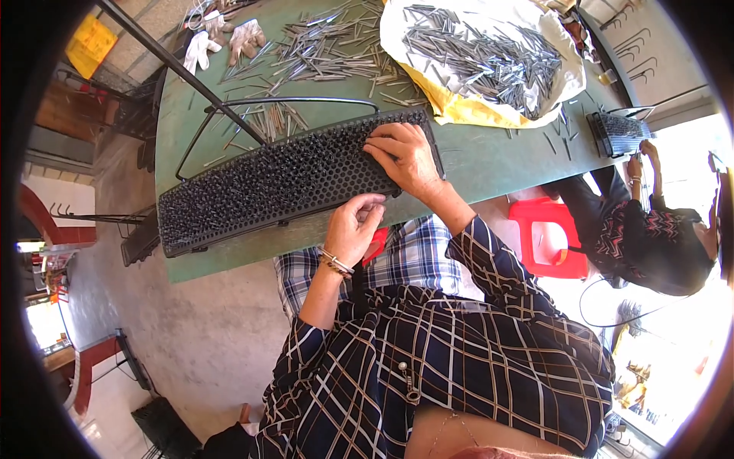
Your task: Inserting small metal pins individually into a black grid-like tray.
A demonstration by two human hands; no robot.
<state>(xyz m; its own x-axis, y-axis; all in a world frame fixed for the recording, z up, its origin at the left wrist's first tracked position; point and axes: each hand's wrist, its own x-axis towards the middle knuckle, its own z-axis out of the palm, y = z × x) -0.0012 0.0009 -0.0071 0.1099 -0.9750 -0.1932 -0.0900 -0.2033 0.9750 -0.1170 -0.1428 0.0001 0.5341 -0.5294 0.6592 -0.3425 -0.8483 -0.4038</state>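
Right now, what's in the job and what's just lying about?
Likely the job: black perforated tray, right hand on it, left hand by its near edge, loose metal rods, rod-filled sack.

Likely just lying about: work gloves, red plastic stool.

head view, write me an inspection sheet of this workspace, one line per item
surface: green table, partly covered
job's things: black perforated rack, crowded with small dark pieces at its left, bare holes showing toward its right; sack holding thin rods
clutter: loose rods scattered behind the rack; work gloves at the far left
hands: right hand on the rack's right end; left hand by its near edge, grip unclear
cables: thin dark cord looping at right
surroundings: red stool; co-worker at another rack
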